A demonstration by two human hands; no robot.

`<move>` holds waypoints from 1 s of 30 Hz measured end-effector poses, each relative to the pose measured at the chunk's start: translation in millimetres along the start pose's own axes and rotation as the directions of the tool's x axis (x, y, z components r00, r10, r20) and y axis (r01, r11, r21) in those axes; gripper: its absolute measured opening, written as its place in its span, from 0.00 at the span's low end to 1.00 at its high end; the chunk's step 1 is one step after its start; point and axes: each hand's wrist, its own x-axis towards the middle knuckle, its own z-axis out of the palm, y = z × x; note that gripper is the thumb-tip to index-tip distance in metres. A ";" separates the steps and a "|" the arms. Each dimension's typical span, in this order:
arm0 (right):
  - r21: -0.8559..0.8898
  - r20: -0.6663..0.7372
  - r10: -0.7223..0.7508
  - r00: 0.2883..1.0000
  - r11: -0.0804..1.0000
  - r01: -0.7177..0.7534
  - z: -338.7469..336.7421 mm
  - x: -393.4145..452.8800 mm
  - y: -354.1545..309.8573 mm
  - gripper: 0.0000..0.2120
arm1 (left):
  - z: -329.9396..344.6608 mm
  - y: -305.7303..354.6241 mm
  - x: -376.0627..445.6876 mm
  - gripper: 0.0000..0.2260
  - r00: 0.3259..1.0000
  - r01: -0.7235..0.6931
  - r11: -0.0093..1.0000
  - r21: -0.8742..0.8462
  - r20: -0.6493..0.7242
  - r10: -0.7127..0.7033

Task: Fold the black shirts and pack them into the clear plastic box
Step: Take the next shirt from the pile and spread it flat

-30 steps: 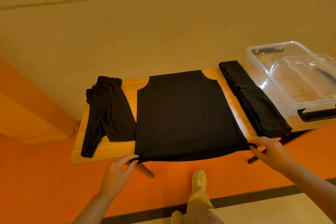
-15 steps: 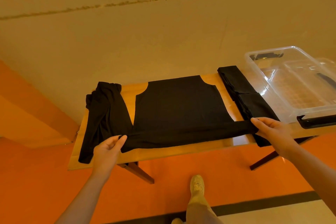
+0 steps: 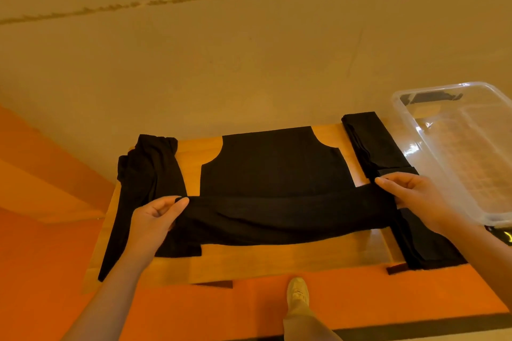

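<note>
- My left hand (image 3: pixel 155 218) pinches the left corner of the black shirt's (image 3: pixel 273 166) hem, thumb and fingers closed on the cloth.
- My right hand (image 3: pixel 410 196) pinches the right corner the same way.
- The hem is lifted over the shirt's lower part; the upper part lies flat on the wooden surface (image 3: pixel 277 260).
- An unfolded black shirt (image 3: pixel 146 174) lies crumpled at the surface's left end.
- Folded black shirts (image 3: pixel 371 144) lie in a strip right of my right hand.
- The clear plastic box (image 3: pixel 457 152) sits open at the far right, just beside the folded strip.
</note>
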 end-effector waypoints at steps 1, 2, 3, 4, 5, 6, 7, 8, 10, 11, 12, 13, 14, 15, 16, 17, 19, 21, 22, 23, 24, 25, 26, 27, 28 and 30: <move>0.004 -0.010 -0.012 1.000 1.000 0.012 0.3 15.3 -3.6 0.44 | 7.4 5.6 12.4 0.04 1.000 -0.009 1.000 0.000 -0.014 0.009; 0.009 -0.022 -0.021 1.000 1.000 0.021 0.9 31.1 -7.1 0.39 | 13.9 10.6 25.4 0.05 0.999 -0.023 1.000 0.005 -0.029 0.024; 0.019 -0.030 -0.027 0.999 0.999 0.027 1.7 48.0 -10.8 0.30 | 20.0 15.5 39.6 0.05 0.998 -0.036 0.999 0.011 -0.042 0.037; 0.036 -0.044 -0.027 0.999 0.999 0.029 2.4 65.5 -14.3 0.19 | 24.9 19.0 55.5 0.05 0.997 -0.043 0.999 0.017 -0.058 0.044; 0.041 -0.080 -0.021 0.997 0.999 0.024 2.7 83.4 -17.6 0.11 | 29.2 21.7 72.2 0.04 0.996 -0.041 0.999 0.020 -0.076 0.042; 0.036 -0.125 -0.016 0.992 0.999 0.021 3.1 101.5 -20.9 0.07 | 32.9 22.9 90.4 0.04 0.995 -0.030 0.999 0.017 -0.094 0.032; 0.017 -0.165 -0.023 0.986 1.000 0.027 3.1 120.7 -22.9 0.07 | 36.6 23.4 109.3 0.03 0.994 -0.016 1.000 0.015 -0.110 0.017; -0.012 -0.194 -0.029 0.981 1.000 0.027 3.2 140.2 -24.7 0.08 | 40.6 23.1 128.3 0.02 0.992 -0.001 1.000 0.021 -0.124 0.004; -0.055 -0.218 -0.010 0.976 0.998 -0.002 4.9 178.3 -26.0 0.09 | 51.2 21.1 163.7 0.02 0.991 0.010 0.997 0.076 -0.136 0.000; -0.064 -0.223 0.004 0.975 0.998 -0.019 6.8 196.3 -24.6 0.09 | 57.5 19.5 179.3 0.04 0.990 0.003 0.993 0.119 -0.141 0.014; -0.080 -0.236 0.015 0.972 0.996 -0.034 9.2 213.0 -22.5 0.09 | 64.4 16.7 194.6 0.06 0.988 -0.008 0.986 0.168 -0.148 0.033; -0.124 -0.249 0.014 0.968 0.991 -0.047 12.7 228.4 -20.0 0.09 | 71.6 12.7 208.5 0.07 0.987 -0.017 0.974 0.227 -0.153 0.053; -0.201 -0.264 0.004 0.965 0.978 -0.059 17.5 240.7 -17.4 0.09 | 78.7 6.7 221.2 0.07 0.985 -0.017 0.957 0.288 -0.158 0.065; -0.291 -0.275 -0.018 0.961 0.955 -0.066 23.0 249.8 -16.0 0.10 | 85.6 -0.1 232.6 0.08 0.984 -0.008 0.941 0.338 -0.166 0.068; -0.363 -0.290 -0.040 0.956 0.929 -0.071 28.7 257.0 -14.5 0.11 | 91.5 -8.2 243.7 0.09 0.981 0.013 0.928 0.372 -0.182 0.060; -0.410 -0.306 -0.061 0.950 0.909 -0.074 34.6 262.3 -12.7 0.11 | 96.4 -15.6 252.8 0.10 0.977 0.044 0.917 0.396 -0.210 0.043; -0.460 -0.325 -0.122 0.938 0.887 -0.044 45.9 266.3 -9.1 0.14 | 104.2 -24.3 262.4 0.12 0.955 0.125 0.887 0.445 -0.296 0.014; -0.537 -0.262 -0.245 0.933 0.841 0.070 55.8 263.1 -2.0 0.14 | 112.8 -29.3 259.7 0.16 0.943 0.152 0.814 0.561 -0.329 0.051; -0.581 -0.197 -0.304 0.932 0.802 0.139 60.4 258.9 2.8 0.14 | 118.7 -32.5 253.4 0.18 0.951 0.092 0.758 0.646 -0.282 0.125; -0.618 -0.124 -0.351 0.928 0.759 0.204 66.0 254.2 9.3 0.14 | 125.1 -35.7 243.7 0.18 0.957 -0.011 0.700 0.714 -0.196 0.215; -0.654 -0.053 -0.380 0.923 0.712 0.255 71.8 248.7 16.3 0.15 | 131.5 -39.9 231.2 0.18 0.952 -0.131 0.644 0.754 -0.086 0.294; -0.690 0.011 -0.399 0.917 0.661 0.296 77.2 243.3 22.7 0.16 | 137.1 -44.1 218.0 0.19 0.938 -0.238 0.576 0.782 0.031 0.347; -0.729 0.068 -0.412 0.909 0.602 0.327 82.3 238.6 28.7 0.18 | 141.2 -50.0 206.0 0.20 0.916 -0.327 0.497 0.804 0.139 0.377; -0.763 0.118 -0.416 0.901 0.542 0.351 86.9 234.3 35.3 0.19 | 144.5 -57.5 195.1 0.21 0.895 -0.391 0.422 0.818 0.230 0.383; -0.790 0.157 -0.409 0.899 0.494 0.363 91.0 230.5 40.4 0.21 | 146.7 -65.1 186.9 0.23 0.885 -0.422 0.373 0.826 0.287 0.367; -0.825 0.198 -0.380 0.904 0.433 0.363 97.2 222.9 48.3 0.23 | 147.9 -74.9 176.3 0.26 0.901 -0.404 0.367 0.838 0.295 0.317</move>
